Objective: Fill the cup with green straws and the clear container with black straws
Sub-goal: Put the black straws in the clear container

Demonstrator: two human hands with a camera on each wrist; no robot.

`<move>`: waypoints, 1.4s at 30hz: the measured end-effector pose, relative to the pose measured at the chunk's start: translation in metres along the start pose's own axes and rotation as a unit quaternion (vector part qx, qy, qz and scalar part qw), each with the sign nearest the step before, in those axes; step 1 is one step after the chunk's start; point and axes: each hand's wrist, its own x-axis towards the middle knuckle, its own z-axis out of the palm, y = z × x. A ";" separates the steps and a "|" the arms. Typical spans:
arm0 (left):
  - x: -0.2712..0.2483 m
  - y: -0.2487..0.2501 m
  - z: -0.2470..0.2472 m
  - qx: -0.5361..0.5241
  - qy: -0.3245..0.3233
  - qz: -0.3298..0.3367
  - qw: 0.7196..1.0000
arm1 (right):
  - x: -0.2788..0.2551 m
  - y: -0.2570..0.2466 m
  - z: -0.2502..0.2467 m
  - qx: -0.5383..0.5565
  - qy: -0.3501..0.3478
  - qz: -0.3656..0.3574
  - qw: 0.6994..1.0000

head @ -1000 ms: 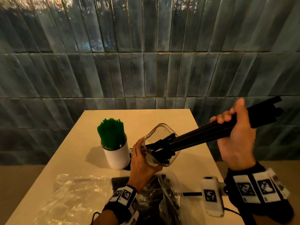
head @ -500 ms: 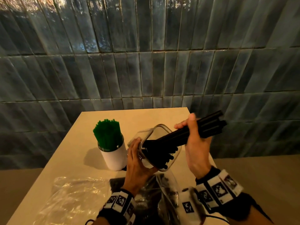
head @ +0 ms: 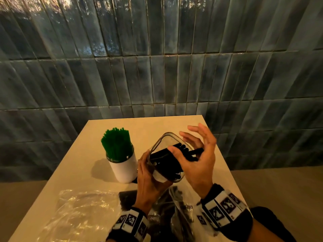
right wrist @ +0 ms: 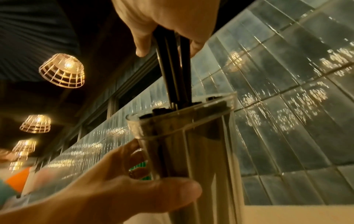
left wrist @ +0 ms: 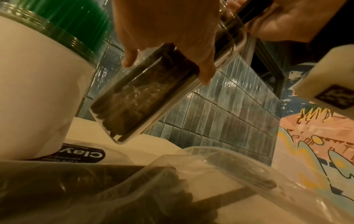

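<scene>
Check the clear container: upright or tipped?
Tipped. The left hand holds the clear container off the table, mouth slanted toward the right hand, which feeds in black straws.

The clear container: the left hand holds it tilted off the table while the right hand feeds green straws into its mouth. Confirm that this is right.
One detail is wrong: the colour. The straws going into the clear container are black straws, as the right wrist view shows. The green straws stand in the white cup. The rest holds: the left hand holds the container tilted off the table and the right hand feeds it.
</scene>
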 end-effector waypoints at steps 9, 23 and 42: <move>0.000 0.003 -0.001 -0.002 0.005 -0.031 1.000 | -0.021 0.015 0.000 -0.336 -0.283 -0.074 0.895; -0.007 -0.006 -0.007 -0.016 -0.002 0.063 0.998 | 0.000 0.004 0.009 -0.434 -0.442 0.046 0.784; -0.008 -0.004 -0.007 -0.004 0.053 -0.092 0.994 | -0.029 0.068 -0.092 -0.382 -0.271 0.262 0.844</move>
